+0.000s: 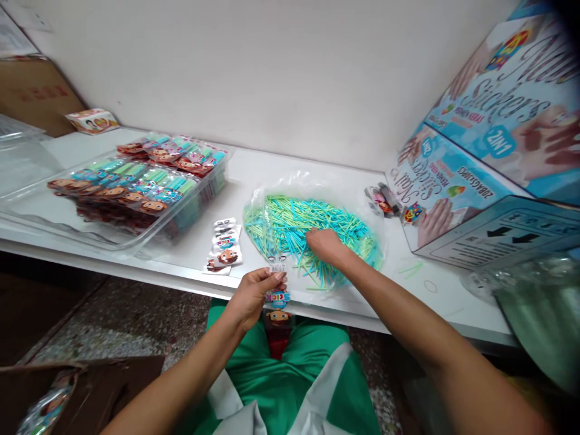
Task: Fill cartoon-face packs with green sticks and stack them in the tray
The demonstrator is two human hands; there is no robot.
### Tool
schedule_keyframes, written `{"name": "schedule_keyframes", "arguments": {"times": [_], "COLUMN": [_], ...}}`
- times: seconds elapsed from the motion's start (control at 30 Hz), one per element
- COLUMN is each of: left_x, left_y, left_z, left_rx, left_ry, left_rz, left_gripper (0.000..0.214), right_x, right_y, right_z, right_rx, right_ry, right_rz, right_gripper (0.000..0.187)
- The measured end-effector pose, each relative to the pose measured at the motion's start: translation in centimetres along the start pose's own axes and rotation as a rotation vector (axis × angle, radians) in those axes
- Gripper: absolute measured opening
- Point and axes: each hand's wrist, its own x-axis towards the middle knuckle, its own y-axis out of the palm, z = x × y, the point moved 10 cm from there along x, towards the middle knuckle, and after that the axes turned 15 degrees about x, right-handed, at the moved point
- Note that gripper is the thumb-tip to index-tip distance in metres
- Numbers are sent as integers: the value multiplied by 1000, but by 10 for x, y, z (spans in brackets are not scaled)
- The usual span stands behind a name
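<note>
My left hand (260, 294) pinches a small clear printed packet (278, 300) between thumb and fingers at the table's front edge. The packet carries a cartoon face and the word "Stick", and it hangs down over my lap. My right hand (325, 246) is closed, its fingertips down among thin green and blue sticks (312, 211). Those sticks lie in a heap in an opened clear plastic bag (301, 181). How many sticks the fingers hold is hidden. Left of the bag lies a small stack of flat printed packets (225, 244).
A clear plastic tray (136, 238) at left holds rows of filled packets (122, 181). Printed cartons (466, 175) stand at right, with crumpled wrappers (383, 199) beside them. A few loose sticks (411, 269) and a rubber band (430, 286) lie on the white table (181, 257).
</note>
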Motion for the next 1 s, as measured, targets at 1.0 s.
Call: {"name": "schedule_keyframes", "arguments": {"times": [1.0], "left_x": [13], "left_y": [64], "left_z": [-29], "left_rx": [-119], "left_ry": [171], "left_rz": [269], "left_gripper": [18], "right_x": [-45], "right_y": [-20], "right_z": [5], "right_rx": [2172], "right_ry": [-136], "right_rz": [-340], "right_gripper": [17]}}
